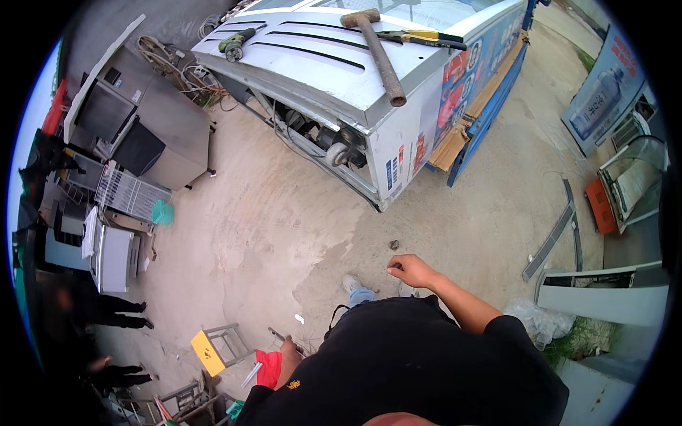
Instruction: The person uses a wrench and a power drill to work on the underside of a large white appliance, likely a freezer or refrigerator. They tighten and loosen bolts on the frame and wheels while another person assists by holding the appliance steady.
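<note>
My left hand (pixel 290 355) is closed on a dark metal tool, low in the view; a red cloth (pixel 268 366) with pale rods is beside it. My right hand (pixel 408 270) hangs with curled fingers in front of my body; whether it holds anything is too small to tell. Ahead stands a white chest freezer (pixel 398 163) with its machinery bay exposed. On its top lie a green drill (pixel 234 46), a hammer (pixel 376 53) and yellow-handled pliers (pixel 433 39). A small dark lump (pixel 393 244) is on the floor beyond my right hand.
Steel appliances (pixel 177 128) and a teal bucket (pixel 163 211) line the left, near two people (pixel 114 309). A yellow-topped stool (pixel 206 351) stands lower left. Metal strips (pixel 547 241), an orange unit (pixel 600 206) and plastic sheeting (pixel 540 323) are at right. A blue frame (pixel 476 142) borders the freezer.
</note>
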Motion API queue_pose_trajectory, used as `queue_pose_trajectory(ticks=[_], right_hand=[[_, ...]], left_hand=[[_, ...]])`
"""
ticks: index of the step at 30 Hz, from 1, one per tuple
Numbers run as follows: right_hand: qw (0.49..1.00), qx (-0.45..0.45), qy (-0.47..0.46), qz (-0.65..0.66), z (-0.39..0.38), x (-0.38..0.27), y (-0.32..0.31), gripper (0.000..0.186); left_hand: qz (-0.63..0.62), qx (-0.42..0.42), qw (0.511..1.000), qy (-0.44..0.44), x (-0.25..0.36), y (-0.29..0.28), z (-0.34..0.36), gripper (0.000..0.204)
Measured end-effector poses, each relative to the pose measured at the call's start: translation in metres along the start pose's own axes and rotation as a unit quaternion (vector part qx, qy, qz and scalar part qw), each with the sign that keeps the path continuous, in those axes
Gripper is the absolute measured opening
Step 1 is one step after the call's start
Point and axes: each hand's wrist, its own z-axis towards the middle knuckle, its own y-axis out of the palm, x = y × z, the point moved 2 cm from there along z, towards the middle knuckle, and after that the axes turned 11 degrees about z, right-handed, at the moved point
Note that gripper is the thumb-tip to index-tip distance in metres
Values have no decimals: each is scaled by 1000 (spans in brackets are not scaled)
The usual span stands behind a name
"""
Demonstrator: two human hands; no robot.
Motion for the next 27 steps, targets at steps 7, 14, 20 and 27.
queue_pose_trajectory(ticks=[7,14,20,27], right_hand=[[998,-21,-50,-31,42,-50,-23,27],[988,-95,-115,41,60,-134,38,38],[992,10,-120,-26,83,-191,58,57],[972,222,-49,-60,71,-280,0,44]], left_hand=[[39,-99,975,198,106,55,-70,27],[-108,-219,923,299,273,123,-193,20],[-226,-445,788,361,360,161,-309,18],[76,-443,688,570,402,124,-314,39]])
